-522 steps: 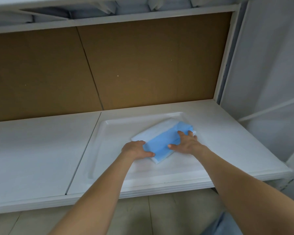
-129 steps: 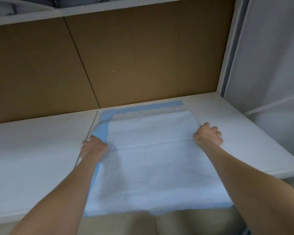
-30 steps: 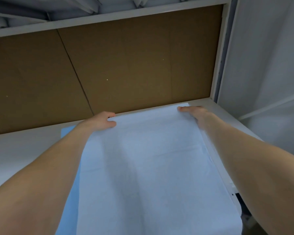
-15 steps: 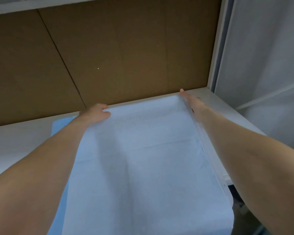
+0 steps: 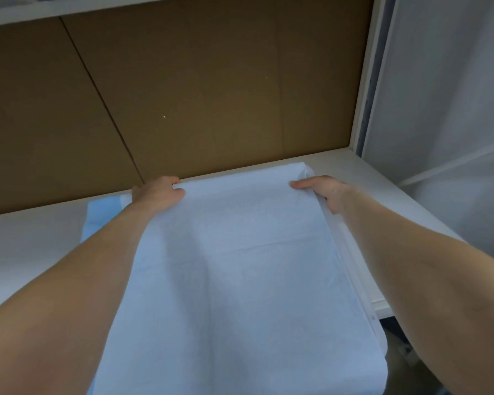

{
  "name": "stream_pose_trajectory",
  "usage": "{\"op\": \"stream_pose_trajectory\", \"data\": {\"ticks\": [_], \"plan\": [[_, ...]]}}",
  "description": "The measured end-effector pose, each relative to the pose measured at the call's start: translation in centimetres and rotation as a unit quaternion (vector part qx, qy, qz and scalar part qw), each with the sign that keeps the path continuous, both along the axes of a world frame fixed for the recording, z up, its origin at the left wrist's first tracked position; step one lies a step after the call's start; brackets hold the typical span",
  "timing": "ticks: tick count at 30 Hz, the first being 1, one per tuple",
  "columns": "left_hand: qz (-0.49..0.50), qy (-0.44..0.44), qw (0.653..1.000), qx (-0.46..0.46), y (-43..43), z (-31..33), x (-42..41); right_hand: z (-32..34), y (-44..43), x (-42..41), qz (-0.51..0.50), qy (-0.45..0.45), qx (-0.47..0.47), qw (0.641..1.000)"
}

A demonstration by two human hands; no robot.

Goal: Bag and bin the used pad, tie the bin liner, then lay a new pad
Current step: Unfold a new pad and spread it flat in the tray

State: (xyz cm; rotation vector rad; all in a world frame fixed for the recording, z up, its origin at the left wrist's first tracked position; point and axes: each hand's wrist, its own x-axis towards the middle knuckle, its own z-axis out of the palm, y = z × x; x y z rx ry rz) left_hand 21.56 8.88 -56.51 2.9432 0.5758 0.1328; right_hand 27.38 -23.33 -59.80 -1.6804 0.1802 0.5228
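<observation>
- Left hand (image 5: 157,193) is seen at centre left, its fingers curled over the far left corner of the new pad (image 5: 240,280), which is gripped there.
- The right hand (image 5: 322,191) is placed at the pad's far right edge, which is pinched with the thumb laid on top; the corner just beyond it is turned up.
- The pad is spread white side up across the white shelf (image 5: 382,181), filling the middle and bottom of the frame.
- Its far edge is set close to the brown cardboard back (image 5: 211,95).
- A blue border (image 5: 103,212) is shown at centre left.
</observation>
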Motion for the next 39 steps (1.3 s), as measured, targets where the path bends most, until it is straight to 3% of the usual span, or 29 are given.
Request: {"op": "stream_pose_trajectory", "data": {"ticks": [3, 8, 13, 21, 29, 39], "plan": [[-0.006, -0.001, 0.999, 0.05, -0.1, -1.0, 0.6, -0.2, 0.6, 0.7, -0.059, -0.03, -0.09, 0.994], [0.029, 0.011, 0.999, 0.008, 0.5, -3.4, 0.3, -2.0, 1.1, 1.7, -0.12, -0.087, -0.191, 0.97], [0.2, 0.068, 0.976, -0.045, 3.6, -5.9, -1.3, -4.1, 1.7, 2.0, -0.126, -0.124, -0.264, 0.948], [0.198, 0.14, 0.97, -0.036, 5.5, -7.4, -2.4, -5.1, 3.9, 1.5, -0.099, -0.164, -0.442, 0.876], [0.182, 0.147, 0.972, -0.037, 4.2, -7.8, -4.6, -5.2, 2.1, -2.8, -0.117, -0.136, -0.443, 0.878], [0.204, 0.105, 0.968, -0.098, 3.7, -7.4, -10.1, -5.3, 1.7, -8.1, -0.087, -0.078, -0.519, 0.847]]}}
